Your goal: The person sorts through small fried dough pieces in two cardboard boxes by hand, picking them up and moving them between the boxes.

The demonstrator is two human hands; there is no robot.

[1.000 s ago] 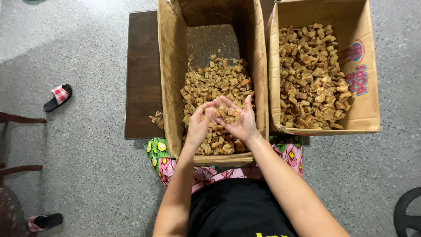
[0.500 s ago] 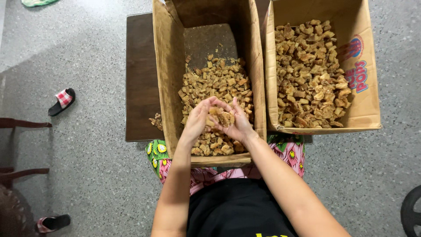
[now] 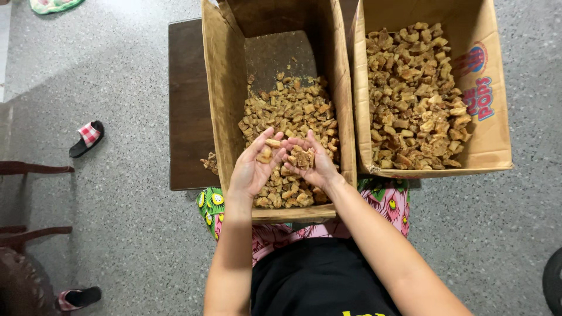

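Both my hands are cupped palm-up over the near end of a cardboard box [image 3: 222, 117] partly filled with small brown crispy chunks [image 3: 293, 111]. My left hand [image 3: 253, 167] carries a few chunks on its fingers. My right hand [image 3: 310, 161] cradles a small heap of the same chunks in its palm. The fingertips of the two hands nearly touch. A second cardboard box [image 3: 492, 146] to the right is filled higher with similar chunks [image 3: 413, 93].
The boxes rest on a dark low wooden table [image 3: 187, 105] with a few spilled chunks [image 3: 209, 162] on it. A slipper [image 3: 86, 139] lies on the grey speckled floor at left, another slipper [image 3: 79, 297] at lower left beside dark wooden furniture [image 3: 23, 234].
My hands have opened from a closed cupped hold and now lie side by side, palms up, showing the chunks. The view has shifted slightly.
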